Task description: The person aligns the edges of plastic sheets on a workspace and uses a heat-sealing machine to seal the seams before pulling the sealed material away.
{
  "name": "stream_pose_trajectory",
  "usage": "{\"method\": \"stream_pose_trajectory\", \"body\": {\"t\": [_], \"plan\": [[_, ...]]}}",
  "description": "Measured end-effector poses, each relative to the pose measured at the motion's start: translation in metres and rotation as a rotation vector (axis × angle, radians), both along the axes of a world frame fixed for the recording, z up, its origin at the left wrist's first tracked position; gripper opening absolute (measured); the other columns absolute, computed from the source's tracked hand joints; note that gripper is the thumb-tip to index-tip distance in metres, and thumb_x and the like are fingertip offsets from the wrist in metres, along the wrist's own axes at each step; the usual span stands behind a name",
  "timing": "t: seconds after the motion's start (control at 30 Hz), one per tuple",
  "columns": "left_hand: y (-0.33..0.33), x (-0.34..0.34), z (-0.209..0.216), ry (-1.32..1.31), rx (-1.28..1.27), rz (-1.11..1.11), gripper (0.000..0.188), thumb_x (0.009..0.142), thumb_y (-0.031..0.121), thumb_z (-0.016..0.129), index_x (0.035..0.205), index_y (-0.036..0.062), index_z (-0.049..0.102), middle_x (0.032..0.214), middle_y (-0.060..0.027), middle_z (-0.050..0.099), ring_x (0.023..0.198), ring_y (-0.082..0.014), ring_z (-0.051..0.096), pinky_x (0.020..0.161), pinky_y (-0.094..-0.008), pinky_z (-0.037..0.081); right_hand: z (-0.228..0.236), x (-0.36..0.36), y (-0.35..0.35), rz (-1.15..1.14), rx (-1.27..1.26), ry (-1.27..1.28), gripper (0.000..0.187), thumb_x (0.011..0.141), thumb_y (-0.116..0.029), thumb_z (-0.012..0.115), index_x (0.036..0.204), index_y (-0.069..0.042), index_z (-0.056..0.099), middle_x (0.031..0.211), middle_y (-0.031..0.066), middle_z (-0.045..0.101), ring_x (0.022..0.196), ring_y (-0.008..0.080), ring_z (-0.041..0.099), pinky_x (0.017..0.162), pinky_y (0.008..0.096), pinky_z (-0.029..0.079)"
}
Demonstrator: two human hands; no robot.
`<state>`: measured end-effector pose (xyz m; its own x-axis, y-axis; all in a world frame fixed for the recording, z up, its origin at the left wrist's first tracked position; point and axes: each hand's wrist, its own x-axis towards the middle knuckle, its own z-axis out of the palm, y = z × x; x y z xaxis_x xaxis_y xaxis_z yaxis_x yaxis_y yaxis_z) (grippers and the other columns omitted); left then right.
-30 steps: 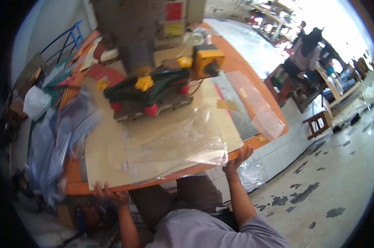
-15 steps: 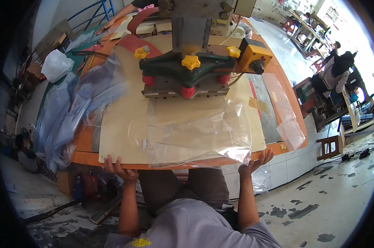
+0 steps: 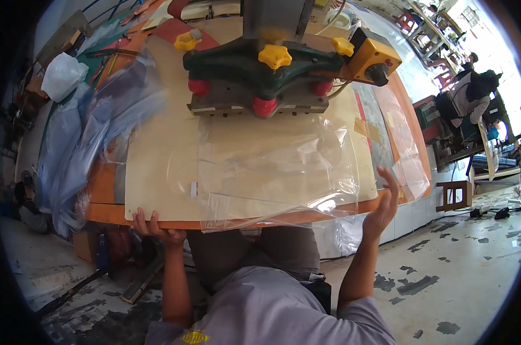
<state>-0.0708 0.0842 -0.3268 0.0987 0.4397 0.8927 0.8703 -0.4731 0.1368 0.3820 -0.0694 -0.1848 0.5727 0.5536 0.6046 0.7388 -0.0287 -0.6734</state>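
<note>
A large beige board (image 3: 157, 149) lies on the orange table, and a clear plastic sheet (image 3: 272, 172) rests on top of it. The sheet's near edge overhangs the table, with bright glare at its right corner. My left hand (image 3: 157, 224) is at the board's near left corner, fingers apart, their tips over the edge. Raised off the table's near right edge, my right hand (image 3: 381, 204) has its fingers stretched out and holds nothing. Above the board's far part stands a press head (image 3: 260, 69) with yellow star knobs and red feet.
Crumpled clear plastic sheets (image 3: 93, 132) drape over the table's left side, near a white plastic bag (image 3: 65, 76). A yellow control box (image 3: 375, 60) juts out right of the press. Another person (image 3: 467, 98) sits at the far right; a wooden stool (image 3: 454, 195) stands on the floor.
My right hand has lifted from the table's edge, moving right and up, its fingers now straightened. My left hand stays at the board's corner. The whole view has shifted slightly.
</note>
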Motion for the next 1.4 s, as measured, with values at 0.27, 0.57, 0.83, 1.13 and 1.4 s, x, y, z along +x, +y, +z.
{"method": "stream_pose_trajectory", "body": {"t": [0.27,0.57,0.83,1.13,1.4], "plan": [[-0.001,-0.002,-0.007,0.008,-0.012,0.012,0.059,0.109,0.053,0.019,0.133,0.0065,0.047,0.151,-0.0229,0.041,0.147,-0.0411,0.031,0.123,-0.0637,0.009,0.026,0.034,0.077,0.282,-0.514,0.301,0.052,0.103,-0.030,0.062,0.147,-0.003,0.053,0.125,0.0107,0.070,0.108,0.0187,0.065,0.086,0.0332,0.050],[-0.002,-0.001,-0.006,-0.009,0.007,0.001,0.057,0.108,0.047,0.021,0.136,0.0047,0.048,0.153,-0.0239,0.040,0.147,-0.0426,0.032,0.123,-0.0645,0.009,0.013,0.046,0.106,0.388,-0.479,0.511,0.044,0.099,-0.021,0.069,0.137,0.002,0.060,0.093,0.0015,0.067,0.078,0.0082,0.059,0.075,0.0253,0.048],[-0.014,0.003,0.031,-0.091,-0.138,-0.080,0.056,0.106,0.044,0.025,0.132,0.0035,0.053,0.135,-0.0176,0.058,0.135,-0.0370,0.048,0.120,-0.0606,0.018,0.035,0.009,0.056,0.475,-0.109,0.617,0.043,0.096,-0.009,0.072,0.135,0.002,0.058,0.094,0.0002,0.062,0.086,0.0088,0.059,0.080,0.0246,0.048],[0.027,0.060,0.171,-0.377,-0.797,-0.517,0.035,0.101,0.013,0.060,0.134,-0.0013,0.058,0.132,-0.0159,0.063,0.124,-0.0252,0.058,0.107,-0.0383,0.044,0.012,0.015,-0.002,0.481,0.200,0.628,0.047,0.099,-0.016,0.070,0.139,0.002,0.054,0.100,0.0094,0.068,0.088,0.0184,0.069,0.077,0.0327,0.057],[0.017,0.129,0.200,-0.585,-1.283,-1.072,0.026,0.106,0.013,0.059,0.125,-0.0052,0.060,0.105,-0.0142,0.074,0.094,-0.0163,0.069,0.088,-0.0312,0.053,-0.003,0.032,-0.031,0.343,0.363,0.676,0.058,0.099,-0.031,0.072,0.143,0.001,0.052,0.098,0.0073,0.067,0.081,0.0158,0.067,0.067,0.0294,0.057]]}}
